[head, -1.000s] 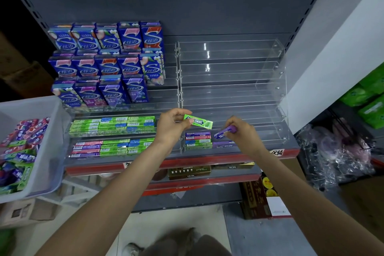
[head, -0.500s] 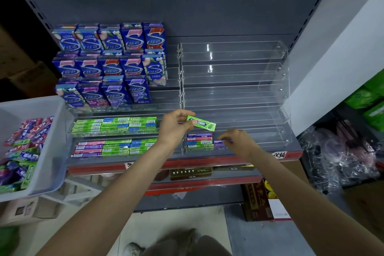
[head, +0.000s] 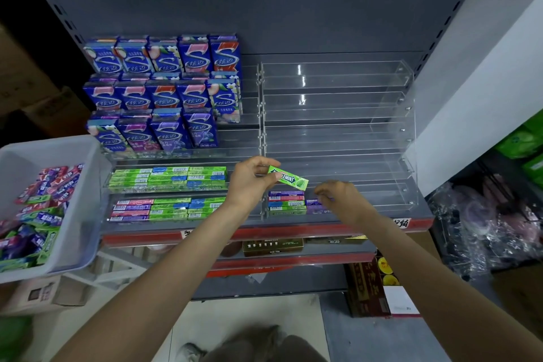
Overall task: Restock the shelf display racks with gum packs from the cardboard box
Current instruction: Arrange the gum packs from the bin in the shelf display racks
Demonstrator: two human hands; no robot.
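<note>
Left hand (head: 249,182) pinching green gum pack (head: 289,179), right hand (head: 342,200) at purple pack (head: 313,202), clear rack (head: 408,138)

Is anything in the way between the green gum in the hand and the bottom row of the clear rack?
Partly. The left hand holds the green gum pack just above the bottom row. The right hand sits at that row, beside the stacked gum packs. Farther right, nothing visible blocks the row.

The green gum pack (head: 288,179) shows the letters "LEMINT". The tall blue boxes (head: 164,91) show a big "S".
</note>
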